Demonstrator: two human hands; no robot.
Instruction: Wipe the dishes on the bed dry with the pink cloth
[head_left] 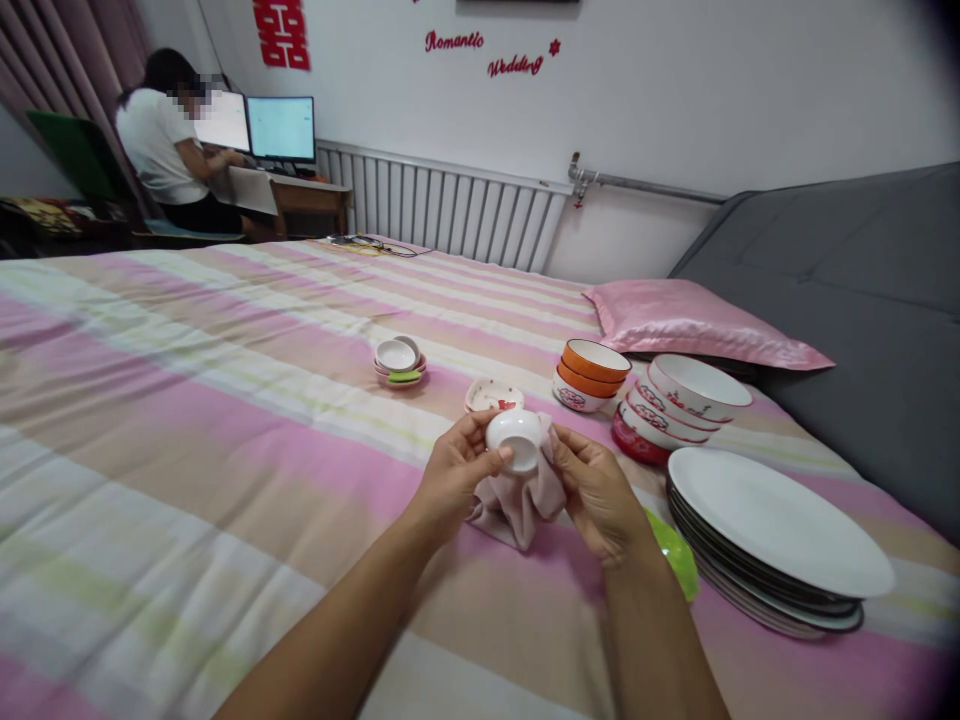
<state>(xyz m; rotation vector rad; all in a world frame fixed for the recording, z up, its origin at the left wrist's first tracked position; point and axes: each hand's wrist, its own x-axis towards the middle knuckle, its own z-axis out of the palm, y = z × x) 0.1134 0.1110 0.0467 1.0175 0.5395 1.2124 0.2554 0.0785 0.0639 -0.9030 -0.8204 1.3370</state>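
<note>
Between my two hands is a small white bowl, its underside turned toward me. My left hand grips its left edge, with the thumb on the base. In my right hand is a pale pink cloth, pressed against the bowl's right side and hanging below it. A small patterned dish lies on the bed just beyond the bowl. Farther left sits a group of small dishes, with a bright green piece at its front. My right forearm partly hides a bright green object.
Stacked orange and white bowls, larger white and red bowls and plates stand at right on the striped bed. Behind them are a pink pillow and grey headboard. A person sits at a desk, far left.
</note>
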